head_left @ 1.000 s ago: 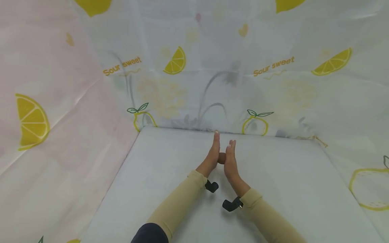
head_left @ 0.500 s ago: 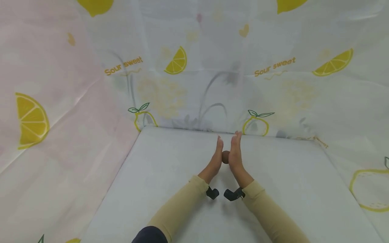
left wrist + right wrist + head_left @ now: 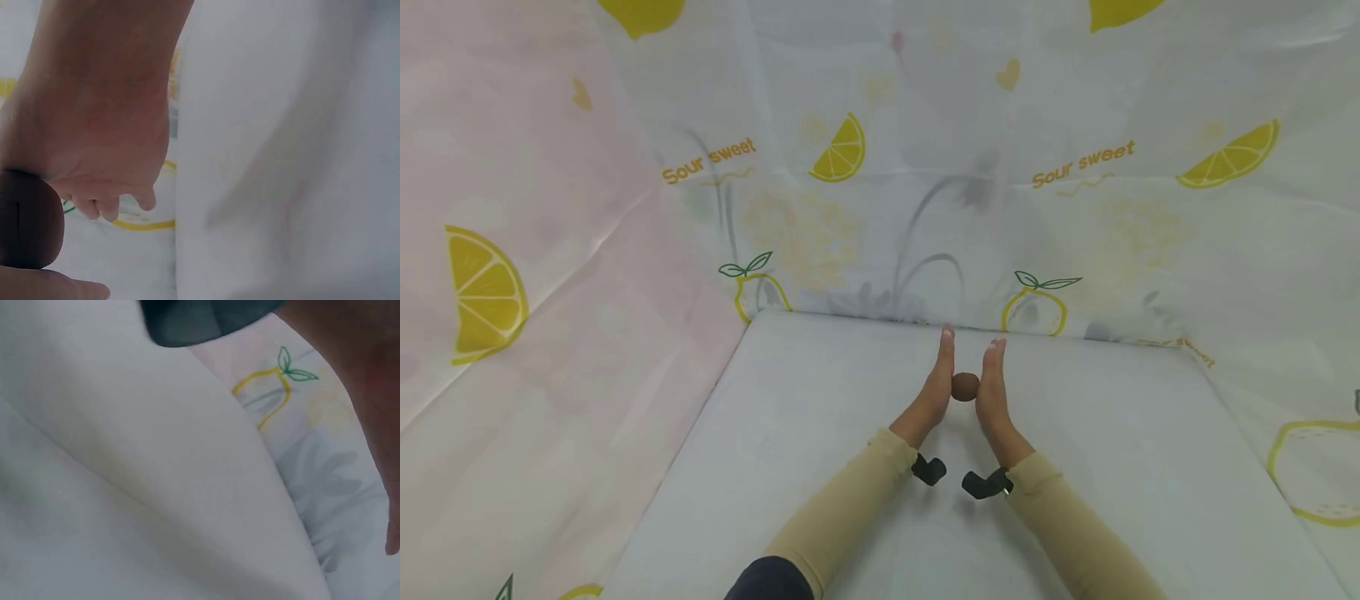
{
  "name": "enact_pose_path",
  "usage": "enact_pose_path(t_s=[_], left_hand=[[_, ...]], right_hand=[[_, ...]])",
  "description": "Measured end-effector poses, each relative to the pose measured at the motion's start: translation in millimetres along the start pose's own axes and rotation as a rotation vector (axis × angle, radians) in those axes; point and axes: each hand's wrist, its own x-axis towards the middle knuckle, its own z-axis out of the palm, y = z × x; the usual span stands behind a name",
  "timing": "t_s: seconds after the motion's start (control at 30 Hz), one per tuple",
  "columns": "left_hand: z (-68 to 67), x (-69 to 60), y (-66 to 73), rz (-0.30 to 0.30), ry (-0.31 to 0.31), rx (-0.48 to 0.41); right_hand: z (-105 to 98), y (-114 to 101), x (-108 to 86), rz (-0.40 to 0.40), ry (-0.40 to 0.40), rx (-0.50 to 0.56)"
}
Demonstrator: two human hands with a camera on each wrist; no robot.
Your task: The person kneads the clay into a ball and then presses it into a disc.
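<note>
A small brown ball [image 3: 965,387] sits between the two palms, above the white table. My left hand [image 3: 936,383] presses on its left side, fingers straight and pointing away from me. Against the opposite side lies my right hand [image 3: 995,396], also flat, its fingertips slightly nearer to me than the left ones. Up close in the left wrist view, the brown ball [image 3: 30,220] looks smooth and rounded, with a thin dark line on it, and part is cut off by the frame edge. The ball is out of sight in the right wrist view.
The white tabletop [image 3: 820,400] runs back to a lemon-print sheet [image 3: 880,225] hanging behind it, with more sheeting at both sides. Black wrist mounts [image 3: 987,483] stick inward below both hands.
The palms have slid forward and back against each other: left ahead first, then right, now left again. Both hands and the ball have drifted slightly right in the head view.
</note>
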Motion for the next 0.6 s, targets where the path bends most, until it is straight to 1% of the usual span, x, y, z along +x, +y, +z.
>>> enact_pose_path(t_s=[0.13,0.23,0.3,0.47,0.6], left_hand=[[-1.3,6.4,-1.0,0.000,0.015,-0.005],[-2.6,9.4,-3.7,-0.025,0.030,0.000],[-3.1,10.5,-5.5,-0.043,0.043,0.006],[-5.9,10.6,-11.2,-0.065,0.068,0.008],[-4.7,7.1,-15.3,-0.069,0.049,0.010]], right_hand=[[5,4,-10.8,-0.046,-0.013,0.016],[12,2,-18.9,-0.087,-0.019,0.023],[17,-1,-22.8,-0.096,-0.032,0.029],[23,-22,-26.8,-0.096,-0.057,0.032],[19,-49,-29.2,-0.098,-0.051,0.030]])
